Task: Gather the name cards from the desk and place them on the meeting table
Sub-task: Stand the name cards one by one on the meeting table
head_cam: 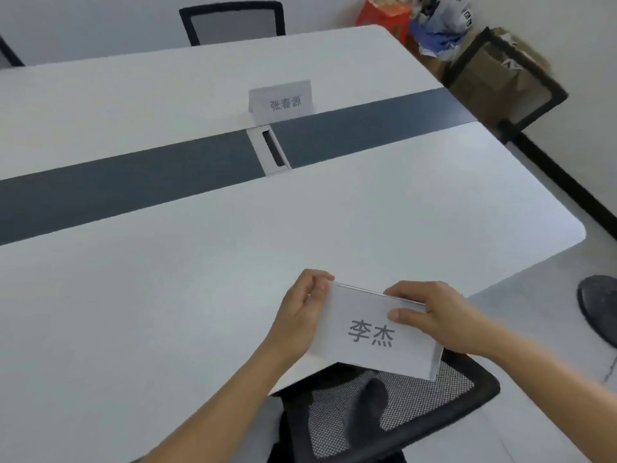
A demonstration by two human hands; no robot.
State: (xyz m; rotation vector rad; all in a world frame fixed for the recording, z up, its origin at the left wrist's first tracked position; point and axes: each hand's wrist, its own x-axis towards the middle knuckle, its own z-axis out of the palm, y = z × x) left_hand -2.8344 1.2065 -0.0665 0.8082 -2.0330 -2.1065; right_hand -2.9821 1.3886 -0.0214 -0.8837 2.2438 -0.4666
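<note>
I hold a white folded name card (370, 335) with grey printed characters over the near edge of the white meeting table (167, 295). My left hand (300, 312) grips its left end and my right hand (440, 315) grips its top right corner. The card's lower edge hangs past the table edge, above a chair. A second name card (282, 100) stands upright on the far half of the table, just beyond the dark grey centre strip (133, 185).
A white cable slot (270, 150) sits in the centre strip. A black mesh chair (394, 406) stands under my hands, another chair (233, 23) at the far side, a third (500, 85) at the right end. Boxes and bags (430, 25) fill the far right corner.
</note>
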